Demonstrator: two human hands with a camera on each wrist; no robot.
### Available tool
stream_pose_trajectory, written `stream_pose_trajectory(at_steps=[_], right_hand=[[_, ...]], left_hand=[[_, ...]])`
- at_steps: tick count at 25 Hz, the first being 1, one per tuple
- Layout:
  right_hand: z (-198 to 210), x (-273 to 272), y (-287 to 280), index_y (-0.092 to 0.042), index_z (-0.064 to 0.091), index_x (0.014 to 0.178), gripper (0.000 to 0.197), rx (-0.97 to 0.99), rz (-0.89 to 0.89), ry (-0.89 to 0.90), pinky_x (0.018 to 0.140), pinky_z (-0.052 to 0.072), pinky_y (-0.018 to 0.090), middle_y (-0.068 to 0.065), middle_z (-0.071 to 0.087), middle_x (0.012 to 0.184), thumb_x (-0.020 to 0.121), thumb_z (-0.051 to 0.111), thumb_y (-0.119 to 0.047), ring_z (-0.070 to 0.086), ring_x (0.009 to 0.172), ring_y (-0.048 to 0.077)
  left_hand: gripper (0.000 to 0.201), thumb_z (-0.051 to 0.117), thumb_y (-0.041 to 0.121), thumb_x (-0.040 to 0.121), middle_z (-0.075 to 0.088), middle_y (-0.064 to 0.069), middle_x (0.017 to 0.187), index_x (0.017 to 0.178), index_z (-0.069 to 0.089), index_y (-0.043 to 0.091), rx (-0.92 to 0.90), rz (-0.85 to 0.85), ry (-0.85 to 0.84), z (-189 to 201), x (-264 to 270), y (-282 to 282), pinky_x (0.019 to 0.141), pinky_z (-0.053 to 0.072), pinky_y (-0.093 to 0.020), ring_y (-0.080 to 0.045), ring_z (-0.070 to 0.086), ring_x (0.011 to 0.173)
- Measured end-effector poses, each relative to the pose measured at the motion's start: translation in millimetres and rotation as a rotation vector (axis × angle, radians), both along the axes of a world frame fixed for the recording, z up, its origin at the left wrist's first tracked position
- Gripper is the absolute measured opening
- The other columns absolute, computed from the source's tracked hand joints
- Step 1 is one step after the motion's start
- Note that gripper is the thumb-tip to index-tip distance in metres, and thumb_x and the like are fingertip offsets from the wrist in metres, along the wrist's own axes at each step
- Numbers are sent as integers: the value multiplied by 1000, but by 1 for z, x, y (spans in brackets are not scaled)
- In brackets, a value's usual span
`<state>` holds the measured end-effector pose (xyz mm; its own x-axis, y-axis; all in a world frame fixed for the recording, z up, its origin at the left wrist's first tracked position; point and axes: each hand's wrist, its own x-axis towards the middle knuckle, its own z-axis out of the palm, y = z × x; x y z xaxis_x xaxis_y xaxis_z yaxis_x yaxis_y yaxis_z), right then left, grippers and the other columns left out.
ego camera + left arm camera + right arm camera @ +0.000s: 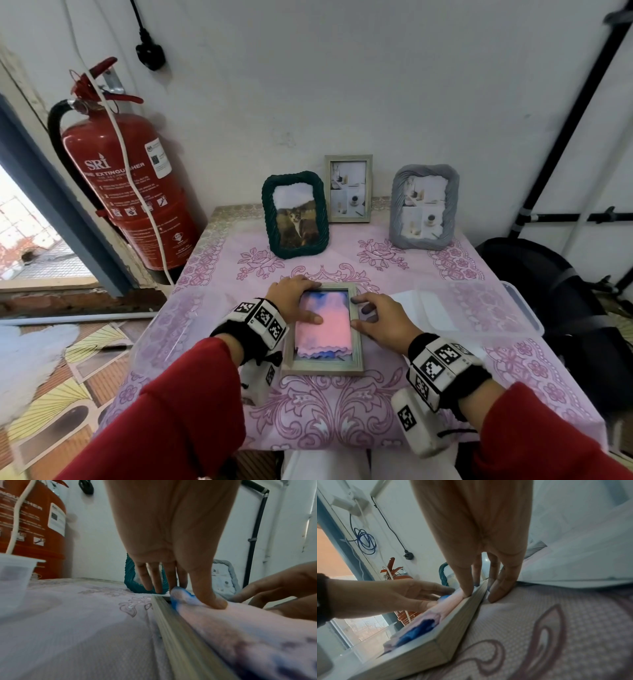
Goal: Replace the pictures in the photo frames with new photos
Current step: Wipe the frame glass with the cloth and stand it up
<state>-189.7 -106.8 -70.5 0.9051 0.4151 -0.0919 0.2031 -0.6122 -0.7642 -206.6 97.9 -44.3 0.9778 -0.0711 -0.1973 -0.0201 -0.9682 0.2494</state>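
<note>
A pale wooden photo frame (322,368) lies flat on the pink floral tablecloth (342,404), with a pink and blue cloth (325,325) spread inside it. My left hand (291,301) reaches over the frame's far left corner; its thumb (211,599) presses down on the cloth (223,622) and its straight fingers touch the table beyond the rail (171,622). My right hand (380,322) straddles the right rail (453,622), thumb on the inner side, fingers straight on the outer side. What lies under the cloth is hidden.
Three frames stand at the back: a green one with a cat photo (294,219), a pale wooden one (348,188) and a grey one (424,207). A clear plastic box (479,308) sits right of the hands. A fire extinguisher (137,192) hangs left of the table.
</note>
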Motion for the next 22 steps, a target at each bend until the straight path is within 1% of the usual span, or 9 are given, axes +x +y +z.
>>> stream_pose_trajectory(at_steps=[4, 7, 9, 11, 12, 15, 18, 20, 22], right_hand=[[-3, 0, -1, -9, 54, 126, 47, 14, 2, -6, 77, 43, 21, 15, 53, 114, 82, 70, -14, 57, 87, 24], [-3, 1, -2, -10, 54, 126, 46, 15, 9, -2, 79, 44, 23, 17, 52, 117, 82, 69, -13, 61, 94, 32], [-3, 2, -3, -9, 54, 125, 46, 17, 20, -6, 77, 42, 20, 18, 53, 117, 82, 69, -13, 60, 89, 29], [-4, 2, -4, -9, 55, 125, 45, 26, 21, -12, 75, 41, 18, 18, 53, 118, 82, 70, -13, 55, 84, 20], [-4, 2, -4, -9, 55, 124, 45, 32, 21, -14, 76, 41, 18, 18, 53, 118, 82, 70, -13, 53, 84, 18], [-4, 2, -3, -8, 55, 125, 46, 40, 21, -8, 78, 43, 20, 16, 53, 114, 82, 70, -13, 53, 85, 18], [-4, 2, -4, -10, 55, 125, 46, 45, 4, 24, 83, 46, 25, 8, 49, 105, 82, 71, -14, 54, 86, 20], [-4, 4, -4, -11, 56, 124, 46, 52, -1, 44, 84, 45, 25, 6, 49, 104, 81, 71, -14, 55, 87, 20], [-4, 4, -3, -11, 56, 125, 46, 37, 5, 36, 83, 44, 24, 6, 50, 104, 82, 70, -15, 54, 87, 19]], left_hand=[[77, 68, 59, 70, 47, -5, 129, 134, 45, 24, 218, -29, 60, -4, 9, -4, 101, 25, -40, -24, 36, 123], [74, 70, 59, 69, 47, -7, 123, 127, 50, 17, 209, -15, 65, -7, 12, -5, 99, 26, -39, -25, 37, 118], [61, 75, 50, 69, 52, -9, 111, 112, 55, 12, 53, 12, 51, -7, 11, -2, 89, 30, -34, -24, 45, 108], [43, 81, 33, 69, 55, -7, 95, 95, 52, 13, -217, 50, 49, -8, 9, 3, 76, 34, -27, -21, 51, 92], [40, 81, 26, 70, 56, -5, 91, 92, 50, 14, -343, 70, 58, -8, 7, 5, 73, 37, -25, -20, 53, 87], [37, 76, 13, 76, 63, -10, 100, 101, 49, 12, -654, 160, 41, -8, 1, 11, 72, 52, -28, -24, 62, 90], [40, 70, 12, 81, 62, -9, 108, 113, 45, 17, -922, 271, -17, -8, -3, 14, 66, 57, -25, -18, 64, 90], [43, 70, 14, 81, 60, -6, 109, 114, 44, 25, -1028, 360, -82, -5, -6, 16, 63, 57, -26, -17, 64, 89], [46, 71, 18, 80, 60, -10, 111, 115, 43, 28, -1042, 425, -191, -1, -10, 20, 62, 56, -29, -23, 63, 92]])
